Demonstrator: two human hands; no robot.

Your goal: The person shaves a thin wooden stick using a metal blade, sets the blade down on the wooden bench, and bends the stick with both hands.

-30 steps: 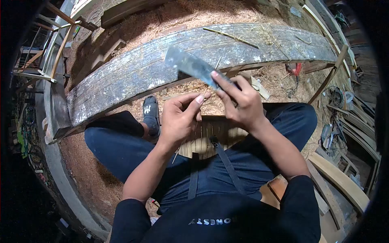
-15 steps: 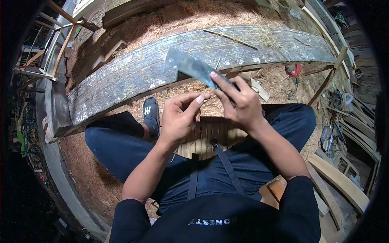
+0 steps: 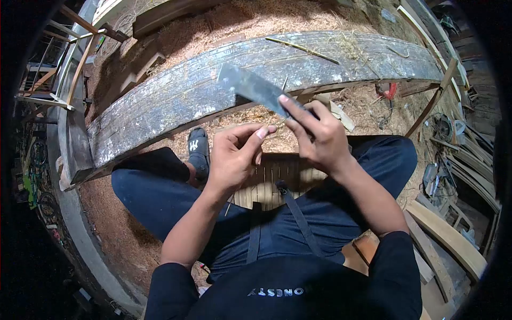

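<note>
My right hand (image 3: pixel 322 137) is closed around the handle of a broad, square-ended knife (image 3: pixel 249 87), its blade slanting up to the left. The index finger lies along the back of the tool near the blade. Thumb and fingers of my left hand (image 3: pixel 230 160) pinch a thin wooden stick (image 3: pixel 229 208), whose lower end shows below the wrist. Close to the left fingertips, the knife's lower edge meets or nearly meets the stick; exact contact is too small to tell. Most of the stick is hidden by my left hand.
A long weathered wooden plank (image 3: pixel 176 93) crosses in front of me, bearing a thin dark-yellow rod (image 3: pixel 301 50). A slatted wooden piece (image 3: pixel 266 186) sits between my legs. Curved boards (image 3: pixel 448 240) are piled at right. A red-handled tool (image 3: pixel 391 90) lies among wood shavings (image 3: pixel 117 218).
Both hands stay almost in place. The knife has shifted and tilted very slightly, with the stick still pinched in my left hand.
</note>
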